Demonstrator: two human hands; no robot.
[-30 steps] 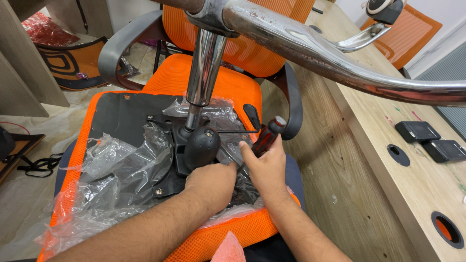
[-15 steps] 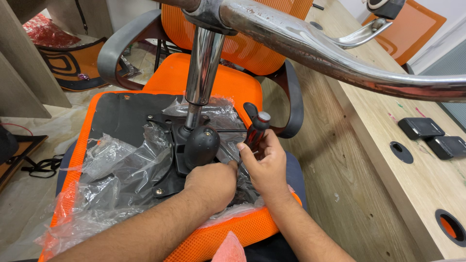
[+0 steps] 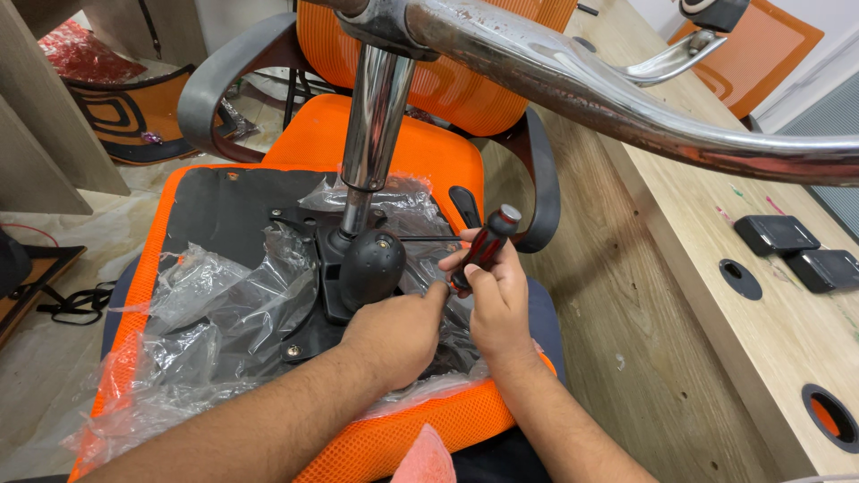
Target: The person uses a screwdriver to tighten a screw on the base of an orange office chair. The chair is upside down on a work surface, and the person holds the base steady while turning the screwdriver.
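Note:
An orange office chair seat (image 3: 188,201) lies upside down, its black underside partly covered by crumpled clear plastic wrap (image 3: 215,304). A black tilt mechanism (image 3: 371,268) with a round knob is bolted at its middle, and a chrome gas column (image 3: 374,116) rises from it to the chrome star base (image 3: 626,107) overhead. My right hand (image 3: 497,300) grips a screwdriver with a dark red and black handle (image 3: 485,241), tilted, tip down beside the mechanism. My left hand (image 3: 394,335) rests on the mechanism plate just below the knob, touching the right hand's fingers.
A wooden desk top (image 3: 716,206) runs along the right, with round cable holes (image 3: 739,277) and two black flat devices (image 3: 777,234). Grey armrests (image 3: 210,98) curve behind the seat. Another orange chair (image 3: 761,45) stands far right; a black and orange chair back (image 3: 125,116) lies left.
My right hand has shifted the screwdriver slightly, its handle now tilted up to the right. The left hand has stayed on the mechanism plate.

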